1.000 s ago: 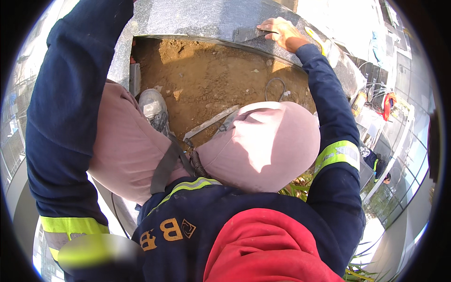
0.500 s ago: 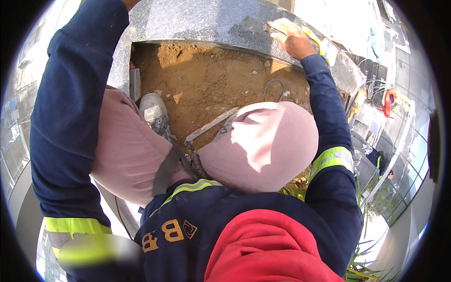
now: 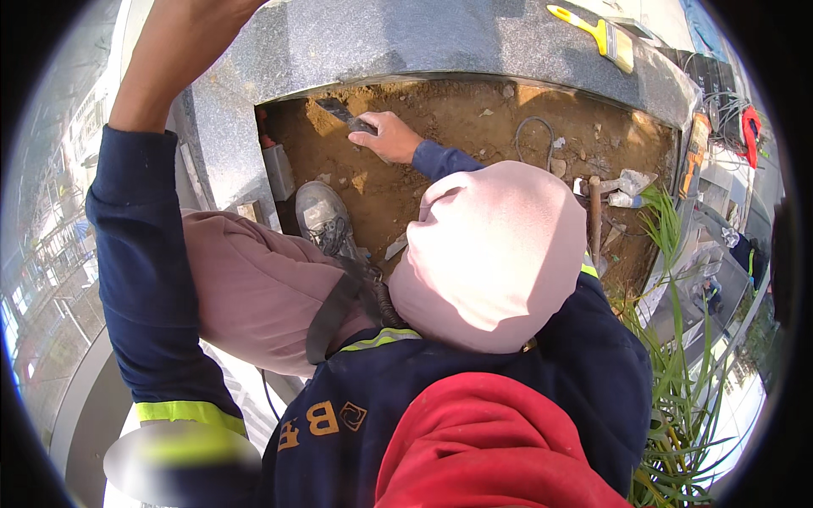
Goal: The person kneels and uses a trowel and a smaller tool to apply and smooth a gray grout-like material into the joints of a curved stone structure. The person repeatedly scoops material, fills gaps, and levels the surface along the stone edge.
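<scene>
My right hand (image 3: pixel 391 139) is closed round the handle of a small trowel (image 3: pixel 335 109), its dark flat blade pointing to the far left over the brown soil (image 3: pixel 423 102). The hand is low in the soil pit, just inside the grey granite slab (image 3: pixel 356 38) that edges it. At the upper left, my left hand (image 3: pixel 222 24) reaches past the top of the picture above the slab. Its wrist and back show, but the fingers are cut off. A yellow-handled paintbrush (image 3: pixel 616 44) lies on the slab at the far right.
My shoe (image 3: pixel 322 212) stands in the pit beside a grey block (image 3: pixel 279 172). A loop of wire (image 3: pixel 518 135), a wooden handle (image 3: pixel 594 222) and rubble lie in the soil. Green leaves (image 3: pixel 677 356) rise at my right. An orange tool (image 3: pixel 696 148) lies by the slab's right end.
My right hand has come off the slab with the trowel and moved left and down over the soil. The paintbrush, partly behind that hand before, now shows fully. My left forearm is more in view.
</scene>
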The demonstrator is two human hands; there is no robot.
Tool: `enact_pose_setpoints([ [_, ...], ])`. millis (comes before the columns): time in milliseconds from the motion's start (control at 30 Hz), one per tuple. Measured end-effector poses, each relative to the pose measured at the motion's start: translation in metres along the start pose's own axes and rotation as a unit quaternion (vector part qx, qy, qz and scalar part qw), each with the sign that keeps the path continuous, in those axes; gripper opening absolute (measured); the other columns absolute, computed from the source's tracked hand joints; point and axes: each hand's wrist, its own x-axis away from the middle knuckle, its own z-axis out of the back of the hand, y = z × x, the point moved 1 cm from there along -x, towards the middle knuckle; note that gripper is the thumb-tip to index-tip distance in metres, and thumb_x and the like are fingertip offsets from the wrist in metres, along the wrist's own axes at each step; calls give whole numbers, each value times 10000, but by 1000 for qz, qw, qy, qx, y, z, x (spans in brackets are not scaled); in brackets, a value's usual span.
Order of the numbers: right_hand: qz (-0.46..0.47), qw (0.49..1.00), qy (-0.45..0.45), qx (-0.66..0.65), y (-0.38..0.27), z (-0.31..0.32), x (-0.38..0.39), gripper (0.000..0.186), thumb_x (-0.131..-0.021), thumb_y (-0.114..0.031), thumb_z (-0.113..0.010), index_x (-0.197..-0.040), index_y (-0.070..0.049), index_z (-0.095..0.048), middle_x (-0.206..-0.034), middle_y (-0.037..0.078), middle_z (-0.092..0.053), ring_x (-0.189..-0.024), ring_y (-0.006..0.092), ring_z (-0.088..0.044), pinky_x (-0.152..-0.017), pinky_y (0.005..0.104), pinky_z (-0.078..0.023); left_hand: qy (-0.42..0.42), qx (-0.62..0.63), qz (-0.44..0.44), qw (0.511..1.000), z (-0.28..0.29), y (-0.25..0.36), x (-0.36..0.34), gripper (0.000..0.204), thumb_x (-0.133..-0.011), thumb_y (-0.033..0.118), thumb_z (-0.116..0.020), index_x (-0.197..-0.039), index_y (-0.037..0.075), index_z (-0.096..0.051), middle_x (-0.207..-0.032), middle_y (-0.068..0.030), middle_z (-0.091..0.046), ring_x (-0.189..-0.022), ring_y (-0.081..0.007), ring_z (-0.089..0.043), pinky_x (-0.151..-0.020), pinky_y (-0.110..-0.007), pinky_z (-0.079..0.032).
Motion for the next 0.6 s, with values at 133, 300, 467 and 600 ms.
enact_pose_setpoints([
  [133, 88, 984, 150, 34, 16, -19, -14, 366, -990, -340, -606, -1076, 15, -632, -902, 161, -690, -819, 292, -646, -777, 408, -496, 9, -79, 6, 997, 9, 25, 2, 265, -910, 164, -727, -861, -88, -661, -597, -78, -434, -585, -101, -381, -519, -341, -349],
  [300, 26, 990, 138, -21, 31, 2, -7, 309, -1003, -298, -564, -975, 8, -597, -866, 154, -655, -819, 291, -630, -769, 414, -482, 6, -123, -16, 992, -3, 33, 2, 261, -911, 162, -731, -926, -93, -681, -608, -89, -458, -585, -96, -410, -520, -328, -363],
  [467, -15, 995, 78, -51, 18, 23, 12, 379, -1029, -312, -538, -1164, 37, -598, -914, 123, -670, -867, 235, -609, -814, 383, -475, -65, 32, 54, 996, 26, -63, -11, 270, -908, 152, -736, -1028, -87, -698, -638, -110, -537, -590, -105, -480, -543, -326, -412],
  [600, -36, 994, 90, -41, 47, 53, 39, 464, -1052, -313, -511, -1324, 61, -542, -996, 134, -694, -914, 228, -621, -857, 369, -486, 0, -140, -20, 990, -7, 38, 2, 265, -901, 130, -735, -1057, -82, -705, -661, -124, -599, -592, -123, -513, -565, -331, -442],
])
